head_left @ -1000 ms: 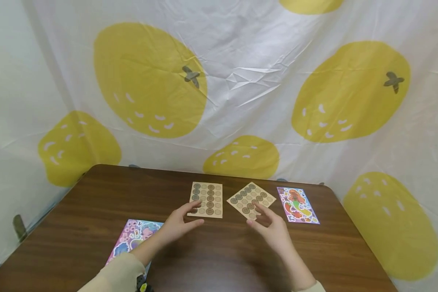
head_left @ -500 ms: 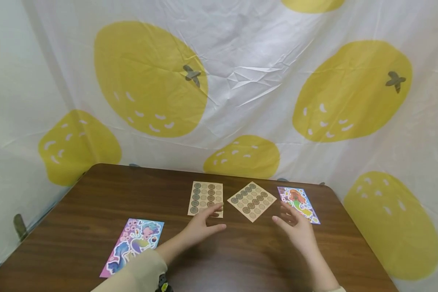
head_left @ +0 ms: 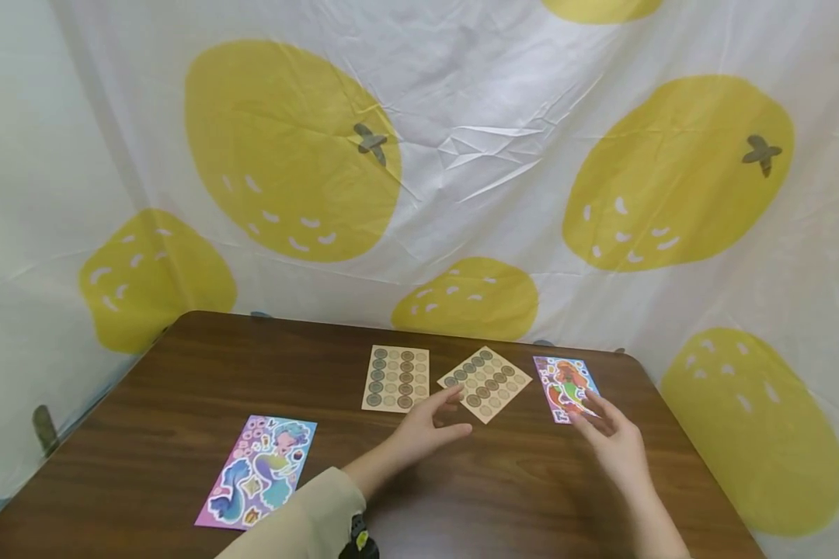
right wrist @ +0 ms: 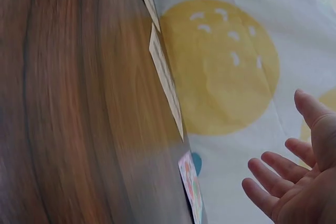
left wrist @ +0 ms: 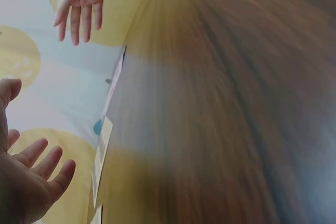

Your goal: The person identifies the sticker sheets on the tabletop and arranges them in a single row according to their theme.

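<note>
My left hand [head_left: 419,431] hovers above the table with fingers relaxed and apart, its fingertips overlapping the near corner of a tilted tan sticker sheet [head_left: 496,386] in the head view. Another tan sheet of round stickers [head_left: 395,379] lies just left of that one. My right hand [head_left: 617,446] is held over the table by the mermaid sticker sheet [head_left: 559,380] with red hair and a green tail. Its fingers are loosely bent and hold nothing. Both wrist views show spread fingers, the left hand [left wrist: 31,182] and the right hand [right wrist: 299,187], raised off the tabletop.
A larger blue and pink mermaid sticker sheet [head_left: 259,473] lies at the left, near my left sleeve [head_left: 315,508]. Everything rests on a dark brown wooden table [head_left: 161,411]. Behind it hangs a white cloth [head_left: 482,171] printed with yellow fruit.
Both hands have moved to the right above the table. The left went from the straight tan sheet to the tilted one, the right from the tilted sheet to the mermaid sheet. The sheets have stayed put.
</note>
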The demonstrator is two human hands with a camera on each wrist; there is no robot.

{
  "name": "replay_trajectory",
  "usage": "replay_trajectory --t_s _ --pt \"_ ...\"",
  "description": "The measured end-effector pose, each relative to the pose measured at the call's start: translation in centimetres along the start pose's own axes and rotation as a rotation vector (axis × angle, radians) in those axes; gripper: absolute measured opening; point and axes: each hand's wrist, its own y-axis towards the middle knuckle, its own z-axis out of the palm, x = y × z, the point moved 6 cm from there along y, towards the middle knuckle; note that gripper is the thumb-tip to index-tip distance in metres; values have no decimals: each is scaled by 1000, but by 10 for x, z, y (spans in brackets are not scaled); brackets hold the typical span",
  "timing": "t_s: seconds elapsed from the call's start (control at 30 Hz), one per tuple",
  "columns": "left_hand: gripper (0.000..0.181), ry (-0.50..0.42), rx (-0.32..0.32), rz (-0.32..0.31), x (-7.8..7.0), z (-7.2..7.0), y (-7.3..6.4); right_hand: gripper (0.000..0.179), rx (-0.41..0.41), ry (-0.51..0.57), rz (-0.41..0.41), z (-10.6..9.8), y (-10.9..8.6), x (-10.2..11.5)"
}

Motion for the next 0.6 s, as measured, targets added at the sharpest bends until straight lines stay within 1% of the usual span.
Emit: replay_trajectory --t_s 0.1,0.3,0.5,0.6 --pt "64 -25 -8 -8 -2 10 8 57 -19 12 25 -8 3 -8" --pt "63 -55 -22 -27 -2 23 24 57 -40 22 76 -14 13 -22" --pt "63 -63 -7 -25 -3 37 33 56 -73 16 92 -23 19 -36" --pt "64 -71 -3 -29 -1 45 36 59 -63 10 113 -26 22 -44"
